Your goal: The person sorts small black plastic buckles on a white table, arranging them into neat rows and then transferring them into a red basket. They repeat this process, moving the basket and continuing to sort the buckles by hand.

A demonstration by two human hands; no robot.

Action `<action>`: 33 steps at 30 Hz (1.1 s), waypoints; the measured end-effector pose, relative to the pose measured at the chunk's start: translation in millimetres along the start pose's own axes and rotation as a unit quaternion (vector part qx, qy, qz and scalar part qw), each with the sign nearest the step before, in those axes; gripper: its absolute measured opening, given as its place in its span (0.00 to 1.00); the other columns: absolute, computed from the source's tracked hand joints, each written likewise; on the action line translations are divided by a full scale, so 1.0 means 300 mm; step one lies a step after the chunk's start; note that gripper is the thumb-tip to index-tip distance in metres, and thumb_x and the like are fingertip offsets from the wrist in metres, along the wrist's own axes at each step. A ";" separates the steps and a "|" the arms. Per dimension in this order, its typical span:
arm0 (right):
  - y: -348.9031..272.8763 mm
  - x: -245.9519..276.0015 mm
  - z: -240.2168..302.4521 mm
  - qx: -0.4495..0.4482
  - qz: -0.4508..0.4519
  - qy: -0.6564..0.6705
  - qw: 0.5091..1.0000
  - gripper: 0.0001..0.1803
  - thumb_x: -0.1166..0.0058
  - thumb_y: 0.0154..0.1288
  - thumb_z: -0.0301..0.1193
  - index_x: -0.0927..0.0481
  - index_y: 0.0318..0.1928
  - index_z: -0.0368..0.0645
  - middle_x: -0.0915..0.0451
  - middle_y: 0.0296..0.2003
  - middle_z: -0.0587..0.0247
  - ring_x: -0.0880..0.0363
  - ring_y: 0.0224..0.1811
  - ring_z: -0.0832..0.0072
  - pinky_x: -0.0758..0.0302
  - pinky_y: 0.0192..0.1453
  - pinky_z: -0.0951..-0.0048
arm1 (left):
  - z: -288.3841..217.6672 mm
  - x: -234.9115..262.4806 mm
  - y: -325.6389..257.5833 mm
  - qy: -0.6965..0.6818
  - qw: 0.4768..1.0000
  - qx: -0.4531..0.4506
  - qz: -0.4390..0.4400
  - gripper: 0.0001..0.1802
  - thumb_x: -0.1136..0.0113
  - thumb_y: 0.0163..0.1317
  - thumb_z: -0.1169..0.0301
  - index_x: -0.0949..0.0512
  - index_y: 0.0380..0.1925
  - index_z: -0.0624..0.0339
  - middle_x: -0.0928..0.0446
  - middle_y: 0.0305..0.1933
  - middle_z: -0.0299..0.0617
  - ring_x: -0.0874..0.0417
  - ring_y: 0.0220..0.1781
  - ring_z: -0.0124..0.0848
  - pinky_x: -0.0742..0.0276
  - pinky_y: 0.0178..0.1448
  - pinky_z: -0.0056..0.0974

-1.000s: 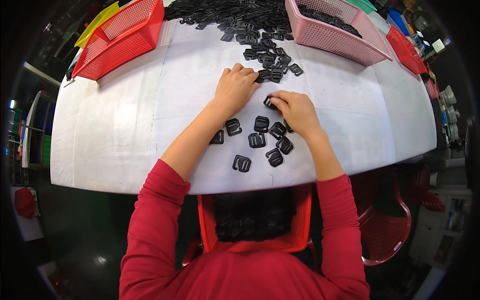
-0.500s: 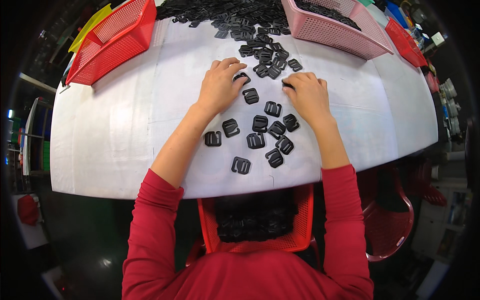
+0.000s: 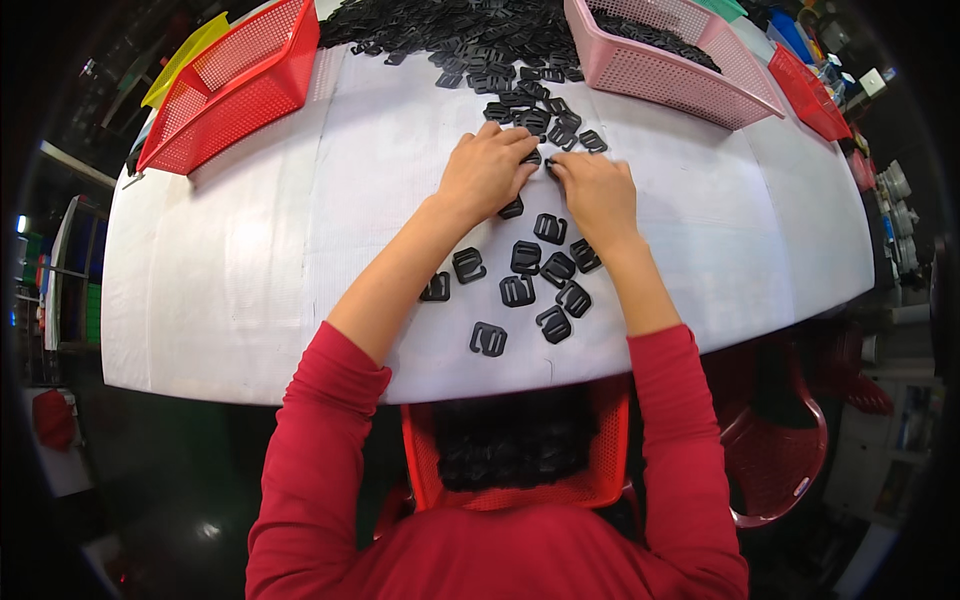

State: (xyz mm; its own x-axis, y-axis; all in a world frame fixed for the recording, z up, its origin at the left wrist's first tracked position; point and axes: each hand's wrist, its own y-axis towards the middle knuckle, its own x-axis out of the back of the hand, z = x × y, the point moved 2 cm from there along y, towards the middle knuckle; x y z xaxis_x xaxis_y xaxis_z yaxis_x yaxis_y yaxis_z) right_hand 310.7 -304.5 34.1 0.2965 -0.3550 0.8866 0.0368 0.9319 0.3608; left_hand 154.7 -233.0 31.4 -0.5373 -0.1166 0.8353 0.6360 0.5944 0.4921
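Observation:
Flat black plastic buckles with slots lie loose on the white table [image 3: 230, 260]. My left hand [image 3: 485, 172] is closed at the near end of a trail of them, with a black buckle [image 3: 533, 158] partly showing between thumb and fingers. Just to its right, my right hand [image 3: 598, 195] pinches another dark buckle [image 3: 551, 168], mostly hidden by the fingertips. Several separate buckles are scattered nearer to me, among them one buckle [image 3: 488, 339] closest to the front edge. My left hand and forearm partly cover two others.
A big heap of black buckles [image 3: 460, 35] spreads along the far side. A red basket [image 3: 230, 95] stands far left, and a pink basket [image 3: 680, 85] with black pieces far right. Below the table edge, a red basket [image 3: 420, 450] holds dark pieces. A dark red chair [image 3: 775, 460] is at right.
My left hand has moved right with its buckle, and my right hand slightly left, so they are now close together. The left wrist now partly covers a loose buckle.

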 end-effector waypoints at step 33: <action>0.091 0.088 -0.152 -0.221 0.082 -0.020 0.972 0.11 0.43 0.64 0.34 0.15 0.46 0.52 0.16 0.47 0.67 0.22 0.55 0.67 0.25 0.53 0.61 | 0.045 -0.123 0.059 0.078 0.995 0.024 0.063 0.24 0.53 0.71 0.65 0.32 0.66 0.54 0.31 0.69 0.43 0.36 0.73 0.43 0.39 0.71 0.57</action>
State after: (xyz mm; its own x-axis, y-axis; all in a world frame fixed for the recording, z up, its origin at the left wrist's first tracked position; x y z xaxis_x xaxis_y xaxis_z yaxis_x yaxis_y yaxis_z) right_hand 363.1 -285.0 54.1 0.2966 -0.1943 0.9350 0.4021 0.9135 0.0623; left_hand 178.2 -207.4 6.0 -0.3602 -0.1592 0.9192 0.6634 0.6491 0.3723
